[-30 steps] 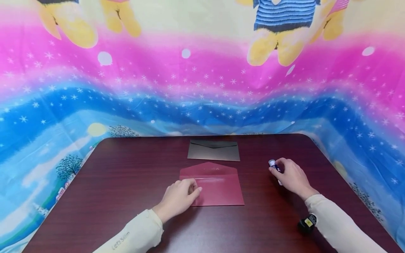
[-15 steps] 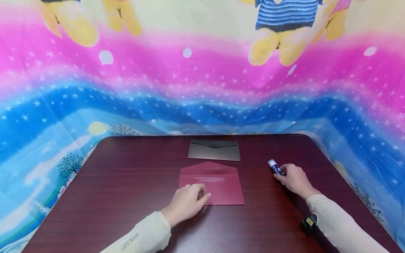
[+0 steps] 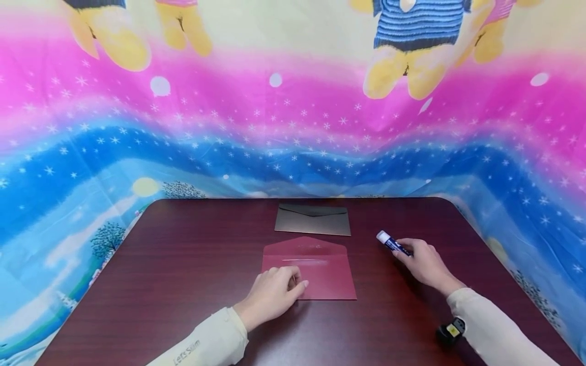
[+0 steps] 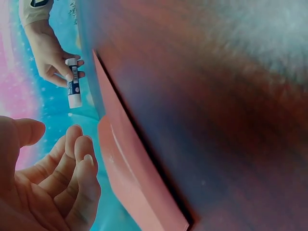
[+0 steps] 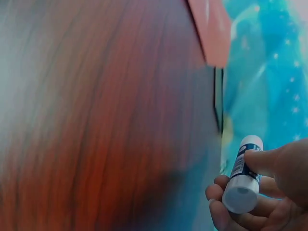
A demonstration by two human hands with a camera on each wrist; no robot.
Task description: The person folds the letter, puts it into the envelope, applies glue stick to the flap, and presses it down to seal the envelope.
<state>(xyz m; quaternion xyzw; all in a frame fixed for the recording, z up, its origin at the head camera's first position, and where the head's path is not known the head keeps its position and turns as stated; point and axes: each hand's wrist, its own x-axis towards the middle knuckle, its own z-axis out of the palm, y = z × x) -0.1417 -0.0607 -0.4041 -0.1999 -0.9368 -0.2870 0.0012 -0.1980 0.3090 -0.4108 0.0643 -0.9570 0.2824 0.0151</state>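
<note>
My right hand (image 3: 429, 264) grips a glue stick (image 3: 392, 242) with a white cap and dark blue label, tilted over the right part of the table. In the right wrist view, thumb and fingers wrap the glue stick (image 5: 246, 168), one white end facing the camera. My left hand (image 3: 273, 292) hovers over the lower left of a red envelope (image 3: 327, 277), which lies with its pointed flap opened away from me. The left wrist view shows the fingers (image 4: 72, 178) loosely bent and the thumb apart, nothing between them.
Behind the red envelope lies a dark grey-brown envelope (image 3: 313, 223), its flap folded down. Both are on a dark reddish wooden table (image 3: 192, 264). A colourful printed cloth (image 3: 293, 112) hangs around the table's back and sides. A black device (image 3: 450, 330) sits at my right wrist.
My right hand has tilted the glue stick so its capped end swings left, toward the envelopes. My left hand has slid slightly right across the red envelope's lower edge.
</note>
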